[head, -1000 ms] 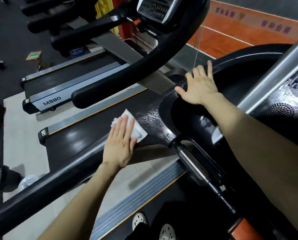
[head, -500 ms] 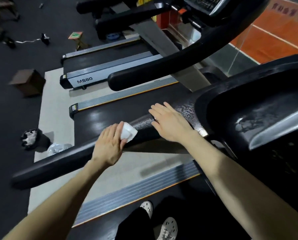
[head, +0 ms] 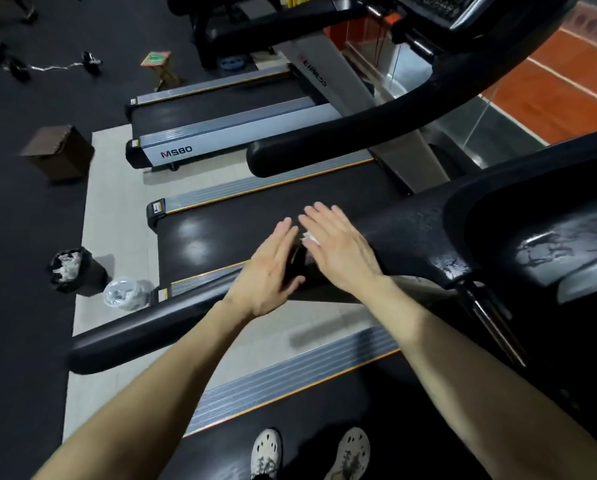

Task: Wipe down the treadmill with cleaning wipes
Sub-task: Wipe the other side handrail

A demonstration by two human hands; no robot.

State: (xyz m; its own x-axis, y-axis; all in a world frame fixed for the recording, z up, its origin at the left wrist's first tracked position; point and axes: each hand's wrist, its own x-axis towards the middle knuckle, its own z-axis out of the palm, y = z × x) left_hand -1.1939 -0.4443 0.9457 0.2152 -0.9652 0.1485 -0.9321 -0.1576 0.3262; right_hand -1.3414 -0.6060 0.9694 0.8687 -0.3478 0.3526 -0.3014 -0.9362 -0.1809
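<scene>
Mostly hidden, the wipe (head: 310,237) showed only as a small white crumple at the thumb side of the right hand (head: 340,249). It sat on top of the black handrail (head: 172,323) of the treadmill, near where the rail joins the console shroud (head: 497,220).

Right hand: flat, palm down over the wipe, fingers straight. Whether the thumb pinched the wipe, the blur would not let me say. Left hand (head: 271,268): just beside it on the rail, fingers straight and together, holding nothing.

Step in hand, as I read it: wiping the handrail. Done well, the wipe would want spreading out, not bunching, with the whole palm pressing and one long pass drawn toward the rail's free end at lower left. The underside would need a wrap-round pass too. Wet streaks (head: 452,268) on the shroud suggested that part was already covered.

Containers, all on the floor to the left:
- Black-lined bin (head: 70,271): crumpled white material inside, probably spent wipes.
- Clear bag (head: 125,294), near the bin: pale contents.
- Brown box (head: 59,152), well apart: inside out of sight.
</scene>
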